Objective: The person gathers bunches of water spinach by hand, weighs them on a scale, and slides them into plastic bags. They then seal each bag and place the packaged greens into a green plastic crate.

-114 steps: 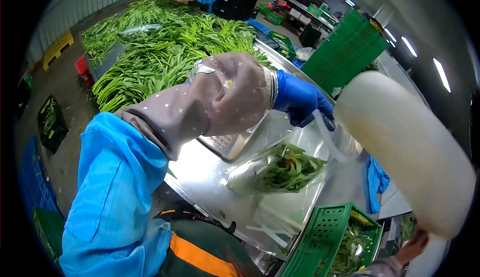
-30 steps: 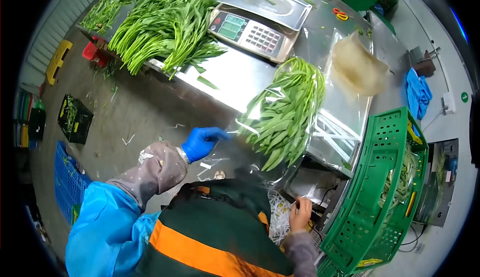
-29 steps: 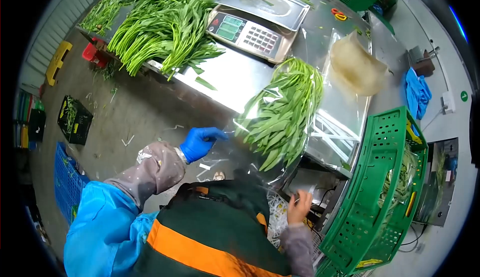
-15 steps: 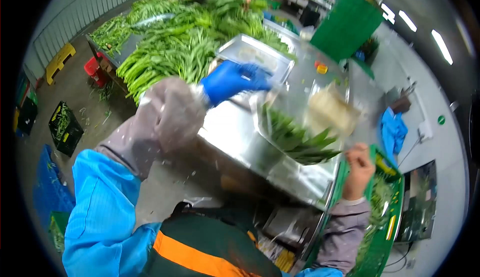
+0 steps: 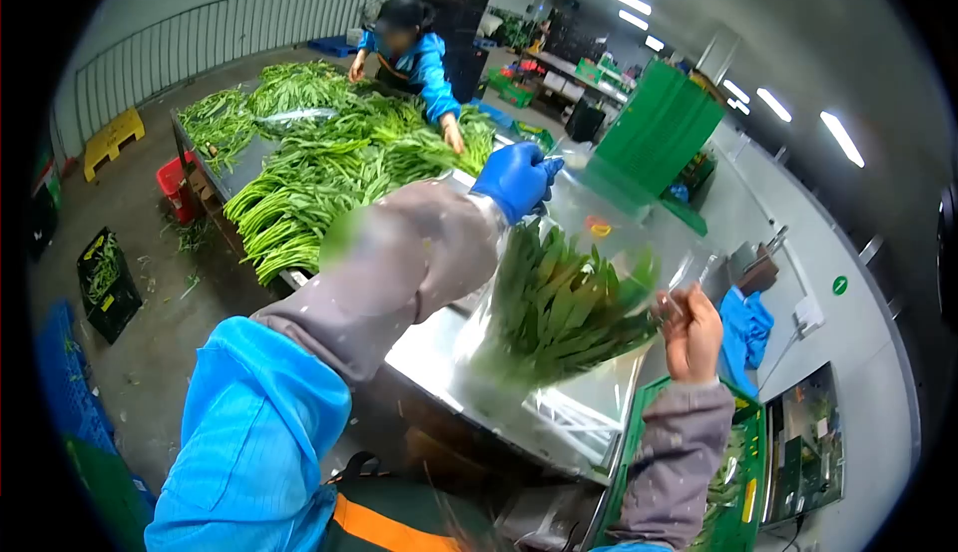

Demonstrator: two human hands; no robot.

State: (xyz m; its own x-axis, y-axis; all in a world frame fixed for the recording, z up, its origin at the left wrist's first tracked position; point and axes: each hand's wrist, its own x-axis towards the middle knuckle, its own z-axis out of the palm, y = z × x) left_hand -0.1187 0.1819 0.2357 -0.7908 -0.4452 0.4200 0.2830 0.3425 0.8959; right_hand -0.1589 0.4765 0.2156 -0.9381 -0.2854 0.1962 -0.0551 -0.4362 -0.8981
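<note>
My left hand (image 5: 517, 183), in a blue glove, is closed on the upper left edge of a clear plastic bag (image 5: 624, 188). My right hand (image 5: 691, 330), bare, pinches the bag's right edge. Inside the bag, between my hands, a bunch of leafy greens (image 5: 564, 312) hangs over the shiny metal table (image 5: 429, 352). The bag's lower part is blurred.
A large pile of greens (image 5: 329, 163) covers the table at the left, where a co-worker (image 5: 424, 58) in blue reaches in. A green crate (image 5: 748, 472) stands at the lower right. A black crate (image 5: 108, 282) and a red bin (image 5: 175, 185) are on the floor.
My left hand has moved up and to the right relative to my body. The bagged greens are now raised and more upright between my hands. The view has tilted up, showing more of the co-worker.
</note>
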